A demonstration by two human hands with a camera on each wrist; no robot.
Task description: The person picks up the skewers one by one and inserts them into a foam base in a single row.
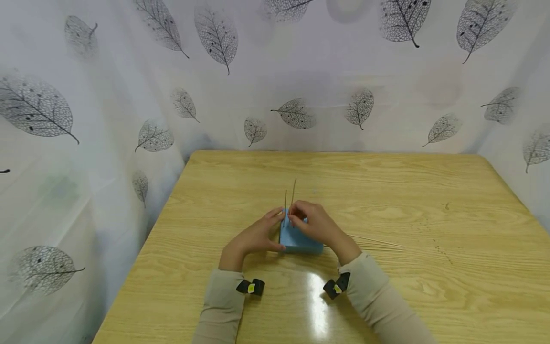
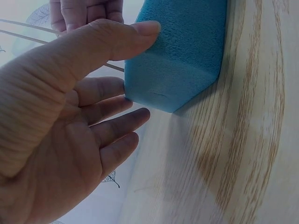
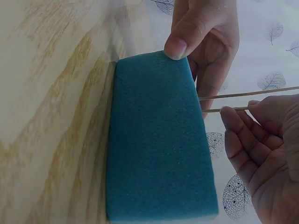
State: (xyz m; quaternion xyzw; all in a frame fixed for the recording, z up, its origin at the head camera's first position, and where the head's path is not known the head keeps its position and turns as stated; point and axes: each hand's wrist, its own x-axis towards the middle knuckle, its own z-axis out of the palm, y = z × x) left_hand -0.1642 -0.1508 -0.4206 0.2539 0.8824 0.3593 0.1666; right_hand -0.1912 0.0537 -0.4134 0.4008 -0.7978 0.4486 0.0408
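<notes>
A light-blue foam block (image 1: 301,242) lies on the wooden table, with two thin wooden sticks standing up from its top near the left side. My left hand (image 1: 257,234) holds the block at its left end, the thumb on the near side and fingers toward the far side. My right hand (image 1: 317,223) pinches one stick (image 1: 294,189) between thumb and index finger, low down and close to the foam, as the right wrist view shows. The other stick (image 1: 285,203) stands just left of it, untouched by the right fingers.
Several loose thin sticks (image 1: 380,245) lie on the table to the right of the block, partly behind the right wrist. A leaf-patterned curtain (image 1: 309,71) hangs behind the table (image 1: 429,286) and along its sides.
</notes>
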